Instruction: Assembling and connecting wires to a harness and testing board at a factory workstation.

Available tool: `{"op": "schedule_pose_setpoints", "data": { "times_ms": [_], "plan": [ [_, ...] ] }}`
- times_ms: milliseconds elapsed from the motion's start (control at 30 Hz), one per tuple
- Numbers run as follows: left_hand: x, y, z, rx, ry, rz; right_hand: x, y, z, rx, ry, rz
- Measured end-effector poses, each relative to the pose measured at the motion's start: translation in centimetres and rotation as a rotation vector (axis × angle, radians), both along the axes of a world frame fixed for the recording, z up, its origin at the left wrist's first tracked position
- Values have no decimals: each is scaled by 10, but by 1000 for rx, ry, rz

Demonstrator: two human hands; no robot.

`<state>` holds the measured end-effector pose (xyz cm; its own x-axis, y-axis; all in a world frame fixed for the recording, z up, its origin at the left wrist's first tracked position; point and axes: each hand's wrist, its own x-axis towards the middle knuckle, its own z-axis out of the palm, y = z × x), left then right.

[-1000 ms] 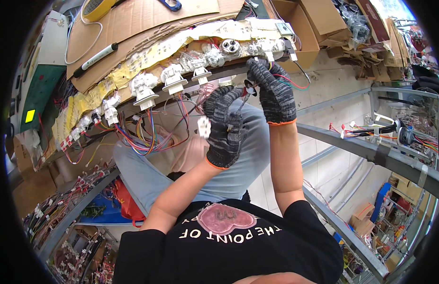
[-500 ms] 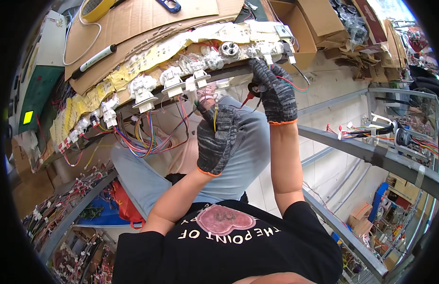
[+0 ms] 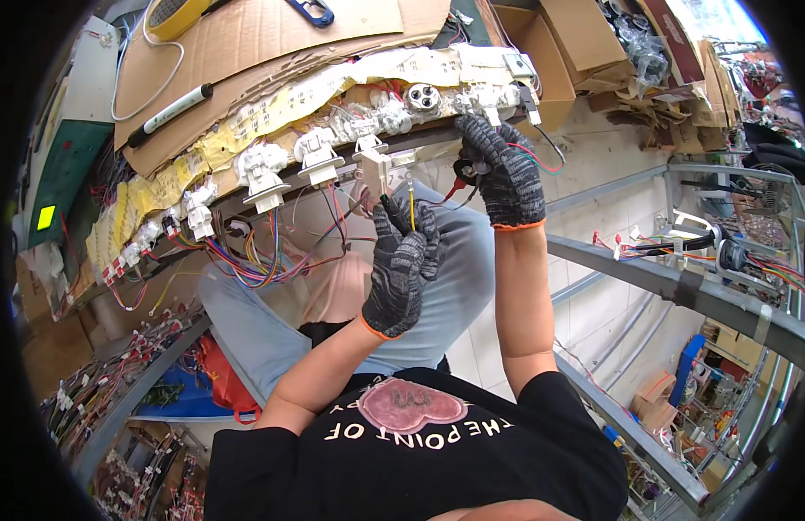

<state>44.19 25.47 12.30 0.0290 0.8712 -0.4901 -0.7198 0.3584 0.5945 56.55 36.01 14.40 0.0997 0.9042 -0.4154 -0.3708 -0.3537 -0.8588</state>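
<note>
Both hands wear dark grey knitted gloves with orange cuffs. My left hand [image 3: 400, 273] is closed round wires, and a white plug connector [image 3: 374, 171] stands up from its fingertips. A yellow wire [image 3: 412, 208] with a terminal at its tip rises beside that connector. Just above is the row of white sockets [image 3: 318, 156] along the bench edge. My right hand [image 3: 505, 174] is raised to the row's right end, its fingers curled round wires below a white socket [image 3: 491, 100]. Next to its palm hangs a black round part [image 3: 466, 167] with a red clip.
Wires hang in a bundle [image 3: 268, 269] below the sockets. Cardboard [image 3: 272, 52] with a marker pen [image 3: 170, 115] and a yellow tape roll [image 3: 176, 17] covers the bench. A green-and-white tester [image 3: 72, 156] stands left. A metal frame [image 3: 680, 282] holding another harness runs along the right.
My left hand has shifted slightly down and right with the white connector, which now shows clear of the blur. My right hand has barely moved.
</note>
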Motion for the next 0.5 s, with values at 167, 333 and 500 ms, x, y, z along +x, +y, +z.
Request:
{"op": "schedule_pose_setpoints", "data": {
  "times_ms": [167, 333, 500],
  "plan": [
    [-1, 1, -5, 118, -152, -20, -8, 0, 7, -49, -45, -42],
    [-1, 4, 7, 197, 10, -53, -10, -3, 3, 10, -75, -51],
    [-9, 9, 12, 256, 6, -97, 10, -38, -15, 463, -851, -315]
  ]
}}
